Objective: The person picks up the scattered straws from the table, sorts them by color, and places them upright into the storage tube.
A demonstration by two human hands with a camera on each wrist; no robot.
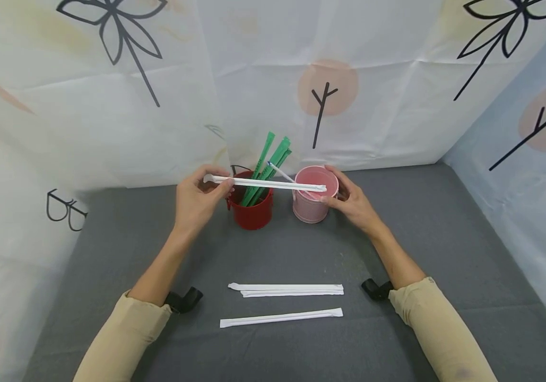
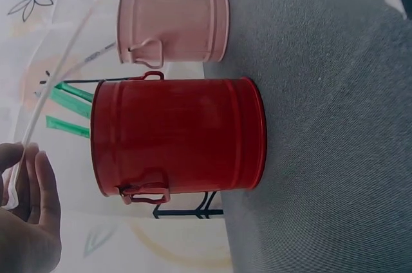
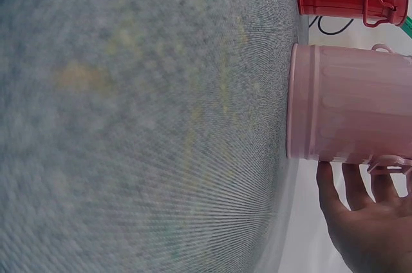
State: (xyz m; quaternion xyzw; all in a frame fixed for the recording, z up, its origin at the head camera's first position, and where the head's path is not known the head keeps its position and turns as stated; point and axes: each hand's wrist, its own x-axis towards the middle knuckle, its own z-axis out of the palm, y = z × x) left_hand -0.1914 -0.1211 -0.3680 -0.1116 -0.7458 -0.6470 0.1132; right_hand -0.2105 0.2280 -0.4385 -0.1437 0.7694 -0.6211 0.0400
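My left hand [image 1: 195, 197] pinches a white paper-wrapped straw [image 1: 273, 184] near its left end, between thumb and fingers. The straw lies almost level, its far end over the mouth of the pink bucket [image 1: 310, 208]. My right hand [image 1: 356, 204] grips that bucket's right side, thumb in front at the rim; in the right wrist view its fingers [image 3: 328, 186] touch the bucket wall. Another thin white straw [image 1: 279, 171] with a blue tip leans out of the pink bucket toward the left. Several green-wrapped straws [image 1: 279, 153] stand in the red bucket [image 1: 252, 217].
Two white wrapped straws [image 1: 292, 287] lie side by side on the grey cloth [image 1: 273, 350], with a single one [image 1: 282, 318] nearer to me. Behind the buckets hangs a patterned white curtain [image 1: 253, 90]. The red bucket stands just left of the pink one.
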